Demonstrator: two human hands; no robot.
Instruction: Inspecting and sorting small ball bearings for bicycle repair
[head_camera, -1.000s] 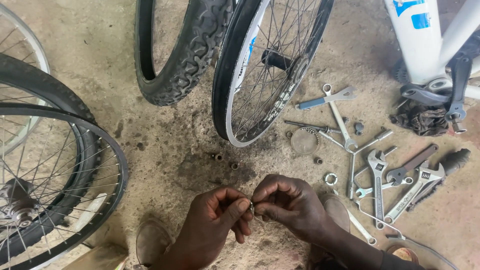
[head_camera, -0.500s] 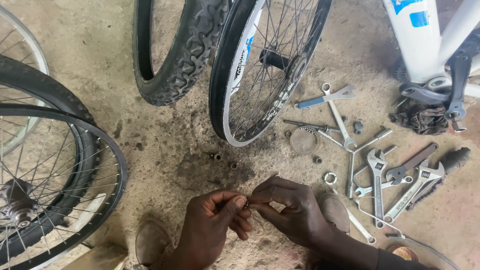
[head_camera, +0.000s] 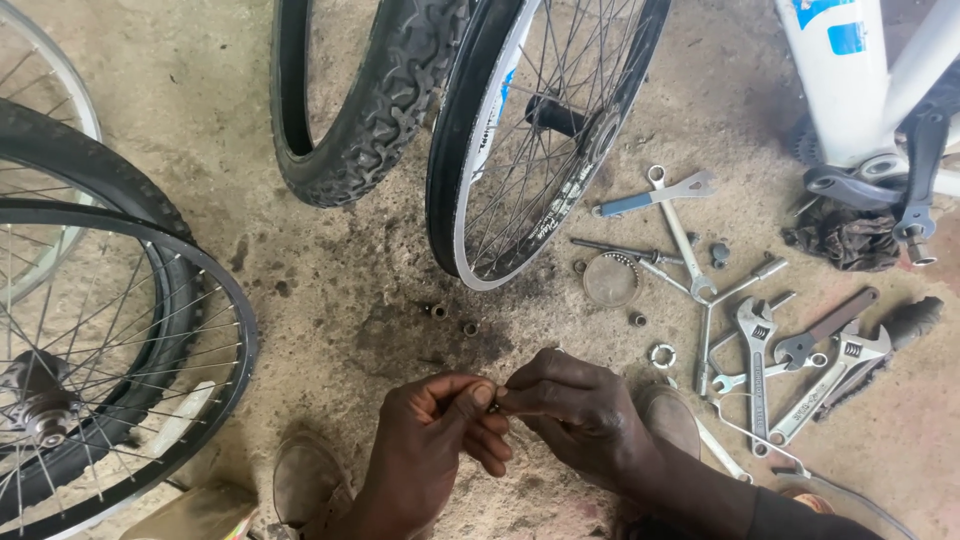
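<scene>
We pinch tiny dark metal part between left hand and right hand fingertips, both grips closed. Risk: slips, lost on stained concrete floor below grip.

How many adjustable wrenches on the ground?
2, both in the tool pile right of the hands: one adjustable wrench lying upright, jaw end up, and a second adjustable wrench slanted just right of it. More may be hidden under the overlapping spanners.
</scene>
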